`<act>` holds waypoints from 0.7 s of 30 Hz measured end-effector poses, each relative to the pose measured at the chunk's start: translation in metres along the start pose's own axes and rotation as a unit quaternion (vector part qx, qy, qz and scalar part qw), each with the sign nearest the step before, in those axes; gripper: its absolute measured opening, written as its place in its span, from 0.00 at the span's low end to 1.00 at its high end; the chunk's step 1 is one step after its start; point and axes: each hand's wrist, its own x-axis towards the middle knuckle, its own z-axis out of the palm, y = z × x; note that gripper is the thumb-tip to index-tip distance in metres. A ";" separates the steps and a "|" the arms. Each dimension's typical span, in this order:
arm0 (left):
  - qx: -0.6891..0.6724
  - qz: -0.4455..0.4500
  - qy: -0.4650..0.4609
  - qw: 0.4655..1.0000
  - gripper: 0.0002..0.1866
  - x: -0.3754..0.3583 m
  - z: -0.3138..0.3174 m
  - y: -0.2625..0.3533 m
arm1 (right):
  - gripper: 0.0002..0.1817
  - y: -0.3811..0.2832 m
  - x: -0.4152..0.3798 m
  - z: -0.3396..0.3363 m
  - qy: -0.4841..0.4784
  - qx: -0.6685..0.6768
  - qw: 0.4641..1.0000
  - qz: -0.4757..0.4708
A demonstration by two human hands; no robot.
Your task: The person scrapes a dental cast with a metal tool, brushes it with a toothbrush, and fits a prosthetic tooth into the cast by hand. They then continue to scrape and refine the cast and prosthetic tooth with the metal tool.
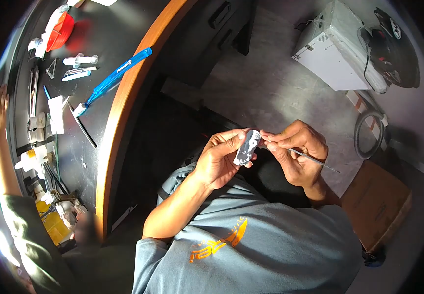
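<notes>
My left hand (219, 159) is closed around a small flat grey piece smeared with white (247, 148), thumb along its edge. Pinched in my right hand (298, 152) is a thin metal rod-like hand tool (317, 160), its far end sticking out past the palm to the lower right. The tool's working end meets the upper right edge of the grey piece, where my right fingertips partly cover it. Both hands are held together in front of my grey shirt, away from the bench.
The black bench (109, 29) with a wooden edge (119, 115) lies to the left. On it are a large blue toothbrush (116, 76), a syringe (80, 60) and a red bowl (60, 33). Another person's arm (6, 161) reaches along the far left. A cardboard box (376, 203) stands at right.
</notes>
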 end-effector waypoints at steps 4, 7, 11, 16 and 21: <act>0.013 0.003 0.007 1.000 0.17 -0.001 0.002 0.000 | 0.07 0.000 0.000 -0.002 -0.012 -0.008 1.000 0.000; 0.011 0.001 0.017 1.000 0.16 -0.001 0.005 0.000 | 0.07 0.002 -0.001 -0.001 -0.007 -0.001 1.000 0.007; 0.016 0.002 0.020 1.000 0.16 -0.002 0.006 0.000 | 0.08 0.002 0.000 -0.001 -0.001 0.001 1.000 0.004; 0.024 0.016 0.025 0.999 0.16 -0.001 0.007 -0.002 | 0.08 0.001 0.000 -0.001 0.003 0.003 1.000 0.016; 0.031 0.017 0.022 0.999 0.16 0.000 0.007 -0.001 | 0.08 0.001 0.001 0.001 0.004 0.008 1.000 0.011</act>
